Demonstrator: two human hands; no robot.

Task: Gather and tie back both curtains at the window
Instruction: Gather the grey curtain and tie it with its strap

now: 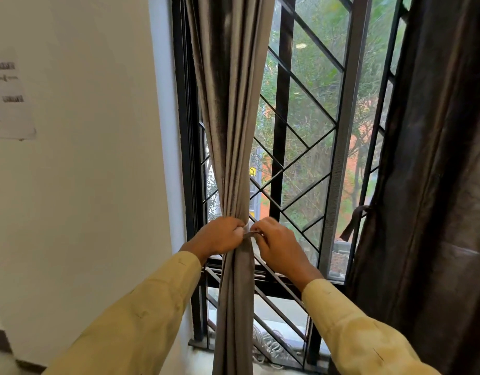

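Gripped the grey curtain [233, 131], gathered at the left side of the window [344, 131], with the left hand [220, 235] curled round the bunch. Pinched the tie-back strap [251, 234] against that bunch with the right hand [279, 244], just beside the left. Found the dark brown curtain [428, 185] hanging well apart at the right, a loose strap [352, 224] dangling at its edge.

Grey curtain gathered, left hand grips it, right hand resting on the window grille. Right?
Not quite: in the head view the right hand is not on the grille; its fingers pinch the tie band at the gathered grey curtain. The left hand does grip the curtain.
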